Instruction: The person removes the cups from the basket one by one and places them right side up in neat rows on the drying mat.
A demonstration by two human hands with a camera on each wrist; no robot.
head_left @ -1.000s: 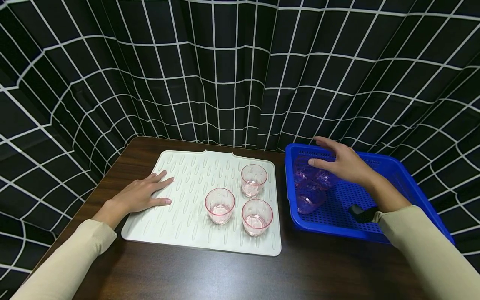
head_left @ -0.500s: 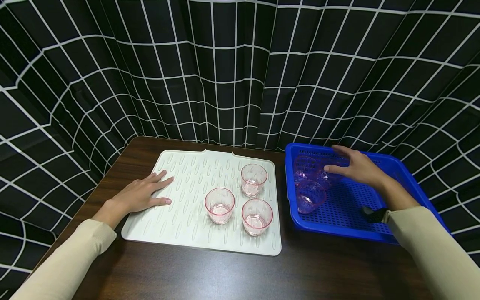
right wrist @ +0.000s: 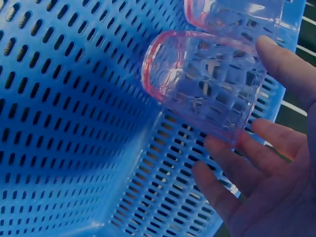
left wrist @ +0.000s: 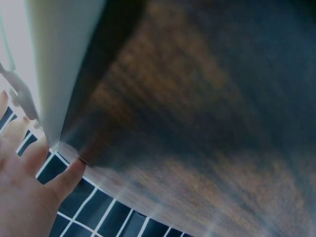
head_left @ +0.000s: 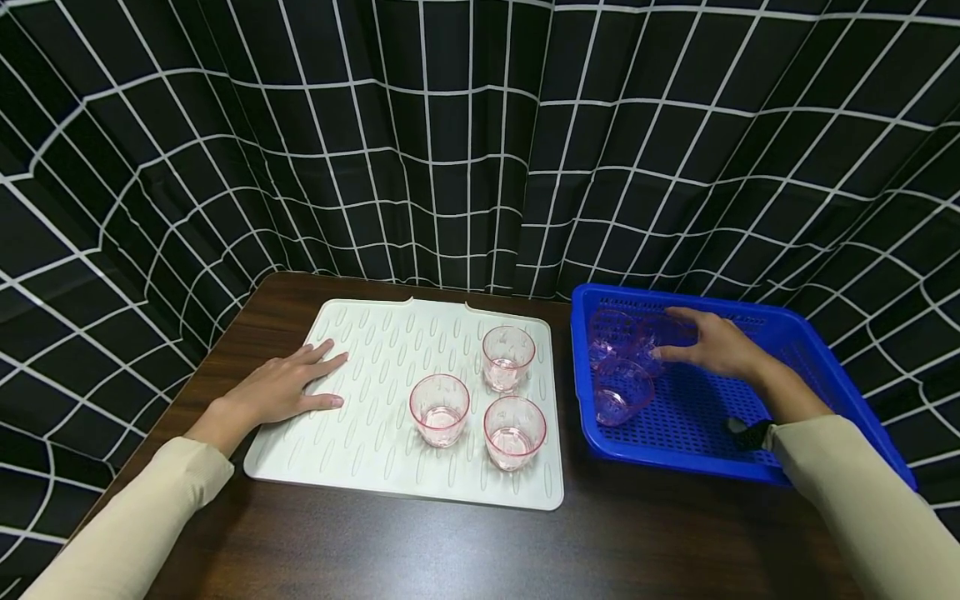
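Note:
My left hand [head_left: 281, 390] rests with spread fingers on the left side of a white draining tray [head_left: 367, 450]. In the left wrist view, part of that hand [left wrist: 29, 187] shows beside the tray's edge. My right hand [head_left: 716, 343] reaches into a blue basket [head_left: 690, 462] and holds a clear pink-rimmed glass [right wrist: 207, 84] by its rim, thumb on one side and fingers on the other. Two similar glasses, a front one [head_left: 622, 393] and a back one [head_left: 609, 337], stand beside it in the basket.
On the tray's right half stand three pink-rimmed glasses, one at the back [head_left: 507, 360], one at the left [head_left: 439, 412] and one at the right [head_left: 514, 433]. A dark wooden table [head_left: 390, 550] carries tray and basket. A black grid-patterned curtain [head_left: 450, 167] hangs behind.
My right hand has moved right and lower into the basket, from above the glasses to one of them, and its fingers have closed in on the rim. The left hand has stayed still.

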